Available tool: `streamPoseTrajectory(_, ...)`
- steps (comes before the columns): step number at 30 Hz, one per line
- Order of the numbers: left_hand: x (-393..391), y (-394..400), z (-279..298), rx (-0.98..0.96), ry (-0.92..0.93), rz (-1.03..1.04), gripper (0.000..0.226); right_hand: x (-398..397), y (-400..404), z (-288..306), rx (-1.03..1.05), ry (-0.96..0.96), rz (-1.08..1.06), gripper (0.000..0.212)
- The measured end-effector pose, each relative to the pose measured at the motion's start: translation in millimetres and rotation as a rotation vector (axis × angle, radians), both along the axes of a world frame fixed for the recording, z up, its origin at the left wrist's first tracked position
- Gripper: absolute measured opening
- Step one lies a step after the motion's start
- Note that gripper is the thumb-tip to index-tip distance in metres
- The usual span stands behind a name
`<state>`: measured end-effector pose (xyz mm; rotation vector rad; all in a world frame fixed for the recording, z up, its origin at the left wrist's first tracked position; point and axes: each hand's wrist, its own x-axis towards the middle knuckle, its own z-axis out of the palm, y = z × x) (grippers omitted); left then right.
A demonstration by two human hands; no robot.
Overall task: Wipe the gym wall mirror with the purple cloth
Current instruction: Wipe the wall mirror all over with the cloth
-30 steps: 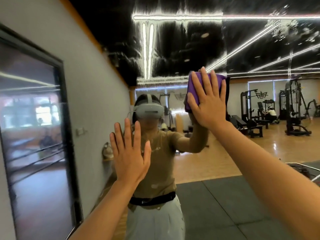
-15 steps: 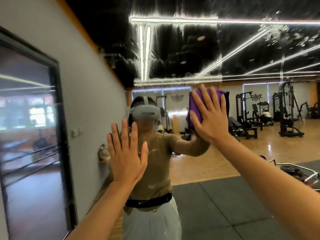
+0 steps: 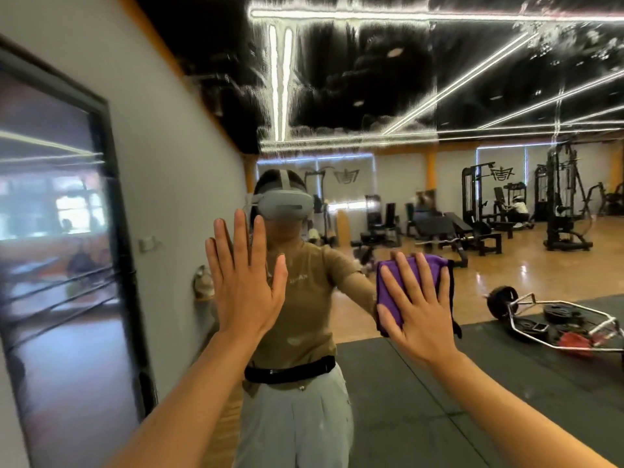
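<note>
Mirror [image 3: 439, 204]: fills the wall ahead from the dark door frame on the left out past the right edge; its upper part shows streaks and smeared patches across the reflected ceiling lights.
Cloth [image 3: 393, 292]: purple, folded into a pad, flat against the glass at about chest height, to the right of the person's reflection.
Right hand [image 3: 420, 310]: fingers spread and straight, palm pressing the cloth onto the mirror; nothing is pinched.
Left hand [image 3: 244, 285]: open, fingers straight and near together, palm flat toward the glass beside the reflected headset; it seems to brace the body, though contact cannot be confirmed.
Step in hand: a wiping stroke over the middle band of the glass.
Doing it well: keep the whole palm on the pad so the pressure stays even; overlap each pass with the one beside it; refold to a fresh face when the cloth drags.
Risk: the bare left palm may leave prints, so that patch likely needs a pass last.
Still to do: judging by the streaks, the upper glass needs more work.
Door [image 3: 67, 265]: dark-framed glass panel on the left wall, just beside the mirror's edge.
</note>
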<state>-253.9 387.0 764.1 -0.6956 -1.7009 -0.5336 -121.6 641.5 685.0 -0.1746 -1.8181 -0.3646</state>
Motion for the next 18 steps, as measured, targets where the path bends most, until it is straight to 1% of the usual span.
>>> streamPoseTrajectory(5, 1.9, -2.1, -9.6, -0.03, -0.004, -0.034, 0.069, 5.1, -4.7, 16.7, -0.011, -0.053, 0.01, 0.062)
streamPoseTrajectory(10, 0.8, -1.2, -9.6, -0.023, -0.004, -0.04, 0.069, -1.8, -10.8, 96.1, -0.089, 0.009, -0.007, 0.064)
streamPoseTrajectory(12, 0.3, -0.6, -9.5, -0.02, 0.002, -0.03, 0.069, -4.7, -12.6, 106.7, -0.095, 0.03, -0.006, 0.064)
streamPoseTrajectory(13, 1.0, -0.2, -9.4, -0.018, 0.001, -0.032, 0.069, -5.7, -11.9, 101.4, -0.094, 0.045, -0.003, 0.064)
streamPoseTrajectory(15, 4.2, -0.1, -11.5, -0.015, -0.004, -0.064, 0.067, -6.3, -9.6, 69.8, -0.093, 0.069, 0.005, 0.063)
streamPoseTrajectory(18, 3.6, -7.4, -22.2, -0.065, 0.02, -0.09, 0.067, -3.2, -8.5, -10.1, -0.079, 0.027, 0.006, 0.062)
